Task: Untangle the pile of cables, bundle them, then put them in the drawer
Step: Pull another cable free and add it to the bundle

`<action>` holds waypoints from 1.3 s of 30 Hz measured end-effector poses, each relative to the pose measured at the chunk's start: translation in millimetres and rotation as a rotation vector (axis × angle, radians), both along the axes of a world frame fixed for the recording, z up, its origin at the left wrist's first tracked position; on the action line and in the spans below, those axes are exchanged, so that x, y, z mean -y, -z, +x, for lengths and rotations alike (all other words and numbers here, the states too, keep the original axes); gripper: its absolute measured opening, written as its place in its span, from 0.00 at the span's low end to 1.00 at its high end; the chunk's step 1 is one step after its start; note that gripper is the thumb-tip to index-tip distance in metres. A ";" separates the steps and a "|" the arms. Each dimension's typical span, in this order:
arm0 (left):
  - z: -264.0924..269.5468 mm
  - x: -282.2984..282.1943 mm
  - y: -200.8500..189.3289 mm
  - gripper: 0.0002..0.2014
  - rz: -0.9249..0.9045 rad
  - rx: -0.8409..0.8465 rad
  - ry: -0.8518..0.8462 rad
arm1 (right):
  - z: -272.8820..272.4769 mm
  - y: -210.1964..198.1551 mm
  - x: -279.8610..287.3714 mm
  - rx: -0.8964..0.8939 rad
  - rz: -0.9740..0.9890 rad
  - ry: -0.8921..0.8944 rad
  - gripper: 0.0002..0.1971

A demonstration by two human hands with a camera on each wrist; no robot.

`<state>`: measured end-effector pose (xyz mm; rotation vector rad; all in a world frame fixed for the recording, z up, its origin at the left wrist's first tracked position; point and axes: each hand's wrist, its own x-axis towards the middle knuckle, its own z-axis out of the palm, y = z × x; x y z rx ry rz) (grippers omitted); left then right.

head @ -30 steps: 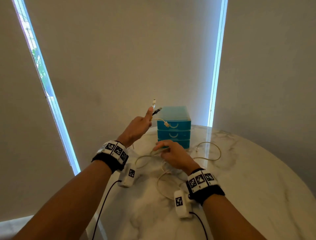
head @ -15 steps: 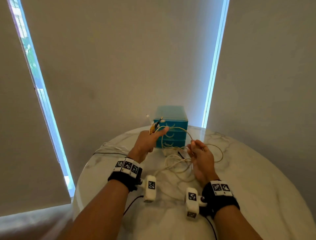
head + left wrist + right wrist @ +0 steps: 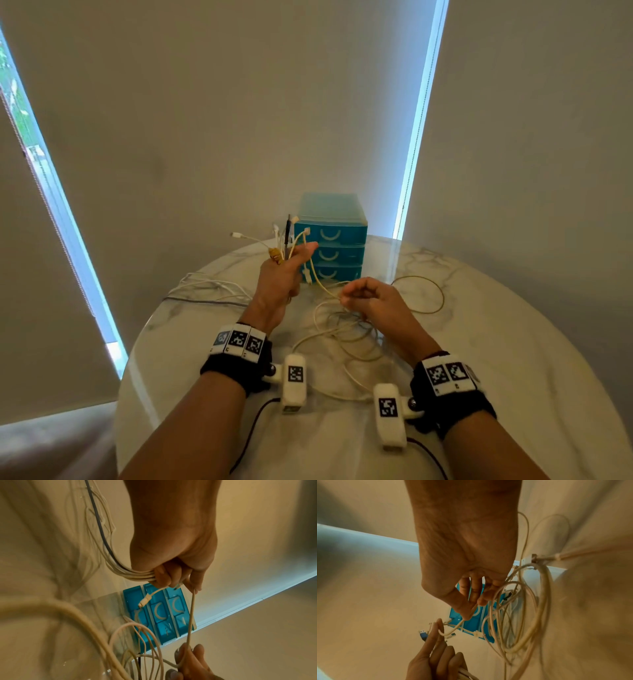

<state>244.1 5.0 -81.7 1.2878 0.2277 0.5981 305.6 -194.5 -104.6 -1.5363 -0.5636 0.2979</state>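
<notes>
The person's left hand (image 3: 281,274) is raised above the round white marble table (image 3: 513,342), its fingers curled tight round a gathered bunch of white cable ends (image 3: 286,240). The plugs fan out above the fist: several white ones, a thin black one and a yellowish one. In the left wrist view the same bunch (image 3: 120,569) runs out of the fist in a neat parallel band, one dark strand among the pale ones.

The right hand (image 3: 373,301) sits lower and just to the right, thumb and fingertips pinching a single cream-coloured cable (image 3: 322,284) that stretches taut up to the left hand. Both hands are clamped on cable, near each other but not touching.

Beneath and between the wrists, a loose tangle of pale looped cables (image 3: 346,339) lies on the table, with one wide loop reaching out to the right. More white and grey strands (image 3: 205,291) trail off towards the table's left edge.

Behind the hands, at the far edge of the table, stands a small teal plastic three-drawer chest (image 3: 334,243). All three drawers are closed, each with a curved pale handle. A short plug dangles from the left hand in front of the lowest drawer.

Beige roller blinds (image 3: 222,120) hang behind the table, with bright strips of daylight between them.
</notes>
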 end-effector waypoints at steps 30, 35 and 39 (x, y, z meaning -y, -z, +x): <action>-11.3 7.4 0.9 0.10 0.400 -0.184 0.103 | -14.1 -28.8 21.7 -0.321 0.654 -0.197 0.14; -16.6 13.5 -7.4 0.18 0.404 -0.192 0.109 | -5.2 -40.6 36.2 -0.141 0.642 -0.159 0.16; -19.1 9.4 -14.7 0.20 0.242 -0.100 0.112 | 1.2 -18.1 30.4 0.252 0.042 0.017 0.26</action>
